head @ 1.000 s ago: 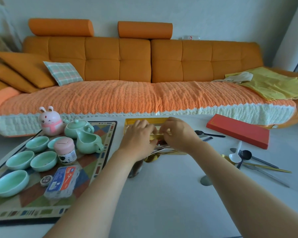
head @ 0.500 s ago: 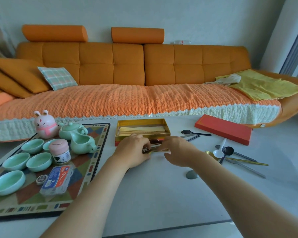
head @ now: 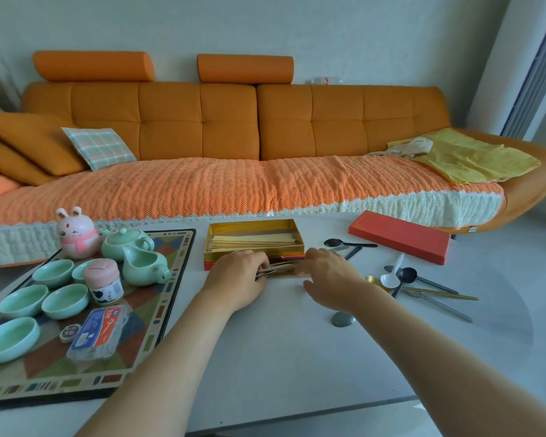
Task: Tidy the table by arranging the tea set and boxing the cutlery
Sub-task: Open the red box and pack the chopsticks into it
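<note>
The cutlery bundle (head: 281, 269), a few thin dark and pale handles, lies on the white table (head: 281, 342) just in front of the gold box (head: 252, 223). It looks light, stiff and probably slippery, so holding both ends together should stop pieces sliding apart. The left hand (head: 237, 275) curls its fingers round 1 end; the right hand (head: 328, 274) covers the other, its grip hidden. Loose spoons (head: 404, 275) lie near the red lid (head: 397, 234)
</note>
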Action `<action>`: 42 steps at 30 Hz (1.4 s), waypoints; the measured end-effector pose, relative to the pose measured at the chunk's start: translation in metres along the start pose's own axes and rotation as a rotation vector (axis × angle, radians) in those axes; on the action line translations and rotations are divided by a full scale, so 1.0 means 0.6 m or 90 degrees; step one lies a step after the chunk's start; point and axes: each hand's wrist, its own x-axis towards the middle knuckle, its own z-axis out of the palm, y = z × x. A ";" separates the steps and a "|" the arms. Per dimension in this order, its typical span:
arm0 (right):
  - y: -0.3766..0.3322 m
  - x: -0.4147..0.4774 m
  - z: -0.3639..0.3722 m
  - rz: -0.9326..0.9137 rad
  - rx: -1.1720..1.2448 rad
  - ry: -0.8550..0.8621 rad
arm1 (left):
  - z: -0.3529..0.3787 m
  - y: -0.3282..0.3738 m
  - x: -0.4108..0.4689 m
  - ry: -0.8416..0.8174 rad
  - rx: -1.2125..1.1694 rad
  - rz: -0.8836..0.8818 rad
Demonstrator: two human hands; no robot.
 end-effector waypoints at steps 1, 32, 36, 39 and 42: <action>-0.001 0.000 0.001 -0.001 -0.012 0.001 | 0.000 0.000 0.001 0.005 0.003 0.001; 0.060 -0.039 -0.059 0.177 -0.112 -0.128 | 0.009 0.017 0.010 -0.043 0.079 -0.018; 0.066 -0.045 -0.064 0.197 -0.100 -0.068 | 0.002 0.040 0.017 -0.029 0.030 0.055; 0.063 -0.042 -0.059 0.223 0.008 0.017 | -0.007 0.051 0.021 -0.021 -0.041 0.066; 0.055 -0.032 -0.053 0.161 0.045 0.088 | -0.015 0.034 0.026 0.010 -0.099 0.024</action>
